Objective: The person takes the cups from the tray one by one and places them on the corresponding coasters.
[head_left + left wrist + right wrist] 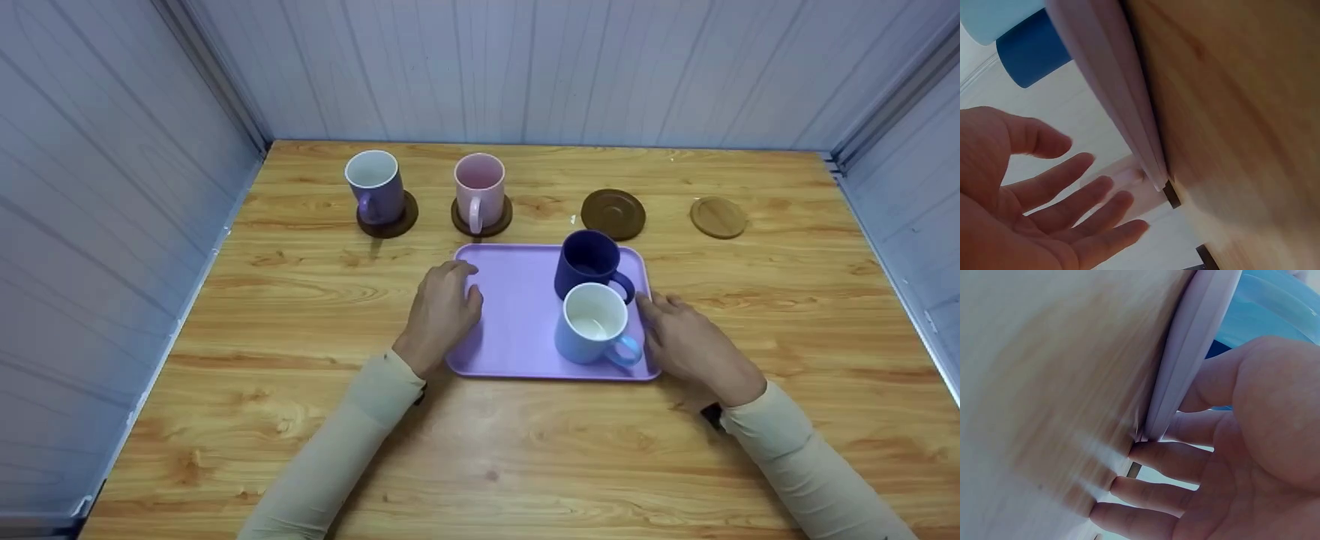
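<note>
A lilac tray (517, 315) lies on the wooden table, carrying a dark navy mug (568, 271) and a light blue mug (577, 345) on its right side. At the tray's left edge my left hand (444, 311) hovers with loosely bent fingers; the left wrist view shows a gap between its fingers (1086, 197) and the tray rim (1109, 84). My right hand (686, 341) is at the opposite edge, beside both mug handles. In the right wrist view its thumb reaches over the rim (1185, 360), while the other fairly straight fingers (1151, 495) meet the tabletop.
Behind the tray, a purple mug (382, 196) and a pink mug (487, 202) stand on dark brown coasters. Farther right lie a bare dark coaster (613, 214) and a lighter wooden coaster (718, 217). Pale panel walls (487, 71) enclose the table's back and sides.
</note>
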Demonstrator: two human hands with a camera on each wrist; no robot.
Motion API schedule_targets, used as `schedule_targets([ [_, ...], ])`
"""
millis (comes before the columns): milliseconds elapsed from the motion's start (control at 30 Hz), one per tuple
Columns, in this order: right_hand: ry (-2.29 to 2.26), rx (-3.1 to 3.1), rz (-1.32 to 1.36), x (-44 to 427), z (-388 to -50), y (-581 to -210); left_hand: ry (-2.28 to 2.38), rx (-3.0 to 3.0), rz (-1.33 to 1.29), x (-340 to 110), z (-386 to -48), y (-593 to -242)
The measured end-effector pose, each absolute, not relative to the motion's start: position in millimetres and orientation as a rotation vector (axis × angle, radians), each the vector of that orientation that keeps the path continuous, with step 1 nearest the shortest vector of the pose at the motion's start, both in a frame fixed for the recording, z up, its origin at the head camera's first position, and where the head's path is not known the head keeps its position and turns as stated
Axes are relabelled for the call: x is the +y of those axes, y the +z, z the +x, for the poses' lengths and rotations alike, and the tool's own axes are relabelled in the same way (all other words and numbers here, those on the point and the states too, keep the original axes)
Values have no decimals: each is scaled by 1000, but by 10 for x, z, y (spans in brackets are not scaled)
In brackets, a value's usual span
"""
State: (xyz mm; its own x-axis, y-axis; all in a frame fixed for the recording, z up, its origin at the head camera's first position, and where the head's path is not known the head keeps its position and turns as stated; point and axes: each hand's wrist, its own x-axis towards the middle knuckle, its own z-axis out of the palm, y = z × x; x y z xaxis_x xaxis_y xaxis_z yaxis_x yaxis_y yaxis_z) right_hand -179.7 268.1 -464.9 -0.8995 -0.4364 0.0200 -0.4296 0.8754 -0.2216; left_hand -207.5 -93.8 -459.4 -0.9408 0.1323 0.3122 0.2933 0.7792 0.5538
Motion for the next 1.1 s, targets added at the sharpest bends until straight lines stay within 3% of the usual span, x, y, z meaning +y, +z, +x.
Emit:
schedule_targets([
  [800,-345,3002,-678,2685,-1801,-4636,-794,-3040,-285,-1010,-2026,-4639],
  [1100,-347,3002,-687,2681,-1797,-4633,-654,-3047,-399,-1014,-2004,-4652],
])
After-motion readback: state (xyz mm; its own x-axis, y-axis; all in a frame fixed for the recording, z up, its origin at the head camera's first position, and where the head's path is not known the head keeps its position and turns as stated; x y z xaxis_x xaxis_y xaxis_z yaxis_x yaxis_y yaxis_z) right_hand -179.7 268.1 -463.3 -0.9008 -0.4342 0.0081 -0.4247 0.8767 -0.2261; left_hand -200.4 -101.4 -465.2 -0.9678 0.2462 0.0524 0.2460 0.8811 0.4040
